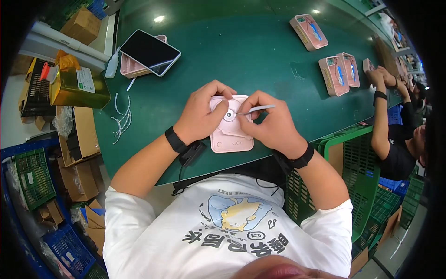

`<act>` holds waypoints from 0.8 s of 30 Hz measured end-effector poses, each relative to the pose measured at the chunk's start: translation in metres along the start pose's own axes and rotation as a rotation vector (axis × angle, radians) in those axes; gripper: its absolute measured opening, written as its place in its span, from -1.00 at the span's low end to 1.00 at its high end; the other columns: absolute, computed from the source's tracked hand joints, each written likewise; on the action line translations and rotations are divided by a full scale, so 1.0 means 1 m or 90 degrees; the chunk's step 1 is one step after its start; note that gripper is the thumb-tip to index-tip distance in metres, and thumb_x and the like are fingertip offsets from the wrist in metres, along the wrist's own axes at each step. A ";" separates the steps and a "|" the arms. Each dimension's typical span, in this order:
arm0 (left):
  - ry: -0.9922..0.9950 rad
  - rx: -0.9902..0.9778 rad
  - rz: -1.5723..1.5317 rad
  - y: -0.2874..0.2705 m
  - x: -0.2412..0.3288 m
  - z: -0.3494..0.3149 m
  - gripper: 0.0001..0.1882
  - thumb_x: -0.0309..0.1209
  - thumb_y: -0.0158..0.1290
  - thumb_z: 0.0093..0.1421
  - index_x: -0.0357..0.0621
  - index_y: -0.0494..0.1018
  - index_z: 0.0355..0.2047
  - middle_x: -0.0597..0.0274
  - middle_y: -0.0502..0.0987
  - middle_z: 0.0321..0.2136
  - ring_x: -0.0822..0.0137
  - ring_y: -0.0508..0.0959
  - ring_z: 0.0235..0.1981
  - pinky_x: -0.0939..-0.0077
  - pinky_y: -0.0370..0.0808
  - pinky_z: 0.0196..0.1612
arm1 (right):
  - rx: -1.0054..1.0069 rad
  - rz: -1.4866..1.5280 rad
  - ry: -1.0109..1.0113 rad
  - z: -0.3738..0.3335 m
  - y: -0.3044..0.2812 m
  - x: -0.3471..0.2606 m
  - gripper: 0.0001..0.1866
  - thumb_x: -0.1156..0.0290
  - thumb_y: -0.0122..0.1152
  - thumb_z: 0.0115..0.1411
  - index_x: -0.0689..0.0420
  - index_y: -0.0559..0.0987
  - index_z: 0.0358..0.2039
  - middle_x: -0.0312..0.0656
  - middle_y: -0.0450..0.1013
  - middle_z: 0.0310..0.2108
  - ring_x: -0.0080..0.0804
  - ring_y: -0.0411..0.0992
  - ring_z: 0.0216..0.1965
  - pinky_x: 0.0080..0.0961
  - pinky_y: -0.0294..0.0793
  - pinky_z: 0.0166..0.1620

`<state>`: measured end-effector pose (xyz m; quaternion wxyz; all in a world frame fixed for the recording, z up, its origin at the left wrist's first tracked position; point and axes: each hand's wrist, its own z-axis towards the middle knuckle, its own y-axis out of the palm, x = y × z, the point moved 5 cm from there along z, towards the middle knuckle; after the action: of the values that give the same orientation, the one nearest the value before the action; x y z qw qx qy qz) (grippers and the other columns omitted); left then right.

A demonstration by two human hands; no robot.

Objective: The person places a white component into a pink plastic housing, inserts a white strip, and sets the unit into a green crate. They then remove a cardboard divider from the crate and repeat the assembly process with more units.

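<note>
A pink plastic cover [232, 143] with rounded corners lies on the green table in front of me. Near its middle sits a small white round part [230, 115]. My left hand [204, 111] grips the cover's left and far side, its thumb close to the round part. Pinched between the fingers of my right hand [269, 122] is a slim silver-white tool [261, 109], whose thin tip points at the round part. Its exact kind does not show clearly. The right fingers also rest over the cover's right side and hide part of it.
A phone [149, 52] lies on a pink case [131, 68] at the far left, beside a small bottle [112, 64] and white strips [121, 122]. Several open pink housings [308, 32] with wires stand right. A gold tin [76, 90] is left; a co-worker's hand [375, 76] works far right.
</note>
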<state>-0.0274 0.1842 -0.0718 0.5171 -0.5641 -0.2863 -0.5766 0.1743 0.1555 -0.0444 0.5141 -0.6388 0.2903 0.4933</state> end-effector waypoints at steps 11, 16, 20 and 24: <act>0.014 0.015 0.052 -0.008 -0.001 0.000 -0.88 -0.54 0.16 0.35 -0.26 0.54 -0.12 0.01 0.74 -0.11 0.01 0.76 -0.03 0.18 0.67 0.10 | 0.027 -0.046 0.007 0.011 0.003 -0.019 -0.77 0.56 0.58 0.22 0.18 0.68 -0.17 -0.29 0.71 -0.22 -0.56 0.57 -0.28 -0.54 0.60 -0.18; 0.028 0.038 0.078 -0.006 -0.001 -0.003 -0.86 -0.57 0.13 0.39 -0.25 0.53 -0.07 0.00 0.73 -0.08 0.04 0.75 -0.03 0.19 0.66 0.11 | 0.059 -0.038 -0.089 0.000 0.001 -0.013 -0.75 0.59 0.57 0.26 0.20 0.68 -0.09 -0.25 0.74 -0.17 -0.54 0.64 -0.24 -0.53 0.64 -0.14; 0.025 0.071 0.100 0.003 0.001 -0.010 -0.83 -0.59 0.11 0.41 -0.26 0.53 -0.02 -0.01 0.72 -0.03 0.06 0.74 -0.01 0.17 0.65 0.14 | 0.085 -0.119 -0.096 -0.006 0.010 -0.022 -0.74 0.60 0.54 0.28 0.22 0.69 -0.05 -0.21 0.76 -0.16 -0.50 0.66 -0.24 -0.52 0.66 -0.13; 0.034 0.121 0.116 0.006 0.007 -0.012 -0.82 -0.53 0.17 0.38 -0.27 0.54 -0.04 -0.02 0.71 -0.09 -0.09 0.72 -0.04 0.07 0.65 0.09 | 0.146 -0.140 -0.148 -0.013 0.013 -0.031 -0.72 0.61 0.53 0.28 0.21 0.69 -0.01 -0.18 0.76 -0.16 -0.47 0.65 -0.29 -0.49 0.66 -0.17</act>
<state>-0.0251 0.1690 -0.0689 0.6258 -0.5208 -0.2731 -0.5124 0.1564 0.1354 -0.0201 0.6644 -0.5425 0.2122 0.4682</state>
